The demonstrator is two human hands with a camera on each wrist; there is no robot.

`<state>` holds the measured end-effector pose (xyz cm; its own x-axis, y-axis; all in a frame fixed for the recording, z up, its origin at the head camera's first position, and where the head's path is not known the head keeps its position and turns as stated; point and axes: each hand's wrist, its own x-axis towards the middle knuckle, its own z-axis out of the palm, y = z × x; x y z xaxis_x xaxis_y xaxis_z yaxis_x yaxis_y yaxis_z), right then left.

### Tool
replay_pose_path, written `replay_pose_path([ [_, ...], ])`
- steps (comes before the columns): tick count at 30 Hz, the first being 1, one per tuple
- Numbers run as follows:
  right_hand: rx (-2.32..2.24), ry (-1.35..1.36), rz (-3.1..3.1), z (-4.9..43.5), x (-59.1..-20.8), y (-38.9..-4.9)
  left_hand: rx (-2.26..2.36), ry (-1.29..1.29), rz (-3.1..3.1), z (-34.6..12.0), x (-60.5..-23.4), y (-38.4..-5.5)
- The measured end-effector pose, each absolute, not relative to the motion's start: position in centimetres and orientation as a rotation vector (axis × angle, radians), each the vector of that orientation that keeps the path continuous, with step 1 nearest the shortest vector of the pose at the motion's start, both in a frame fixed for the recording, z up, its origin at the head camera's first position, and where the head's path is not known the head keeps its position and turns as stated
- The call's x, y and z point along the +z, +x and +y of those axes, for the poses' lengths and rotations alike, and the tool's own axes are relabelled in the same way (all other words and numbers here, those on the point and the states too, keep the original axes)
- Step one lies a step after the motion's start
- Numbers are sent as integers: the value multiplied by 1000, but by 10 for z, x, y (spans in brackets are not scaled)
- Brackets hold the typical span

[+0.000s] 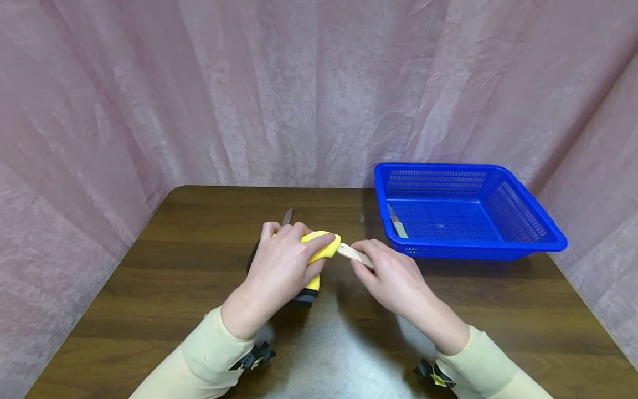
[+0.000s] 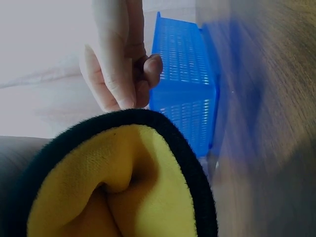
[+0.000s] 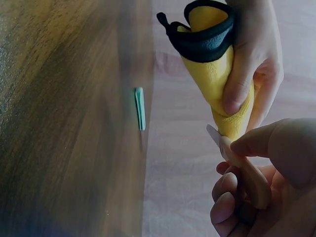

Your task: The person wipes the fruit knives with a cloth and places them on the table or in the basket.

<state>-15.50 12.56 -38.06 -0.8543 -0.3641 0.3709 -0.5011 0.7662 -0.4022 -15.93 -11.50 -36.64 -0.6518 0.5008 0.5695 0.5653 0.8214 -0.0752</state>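
Observation:
A yellow cloth with black edging [image 1: 321, 247] is bunched in my left hand [image 1: 279, 255], whose fingers and thumb grip it. In the left wrist view its folded opening [image 2: 123, 192] fills the foreground. My right hand [image 1: 391, 271] holds a small knife by its pale beige handle [image 1: 355, 255]. The cloth lies around the knife's blade, and only a short bit of blade [image 3: 213, 133] shows beside it in the right wrist view. On the table beyond my left hand lies another knife [image 1: 287, 216], mostly hidden in the head view; its green handle [image 3: 140, 108] shows in the right wrist view.
A blue perforated plastic basket [image 1: 473, 246] stands at the back right of the brown wooden table [image 1: 189, 266]. Inside it, along the left side, lies a knife with a pale green handle [image 1: 399, 227]. A pink curtain [image 1: 299, 100] hangs behind the table.

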Motion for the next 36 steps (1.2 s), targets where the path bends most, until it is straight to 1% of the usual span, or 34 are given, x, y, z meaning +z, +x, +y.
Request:
replay_pose_path([
  [17,753,677,-2674,128,-377,-156,-132,-749,-2409,-121,-361,-163],
  [36,747,683,-2648,128,-377,-155,-164,-653,-2489,-132,-358,-166],
])
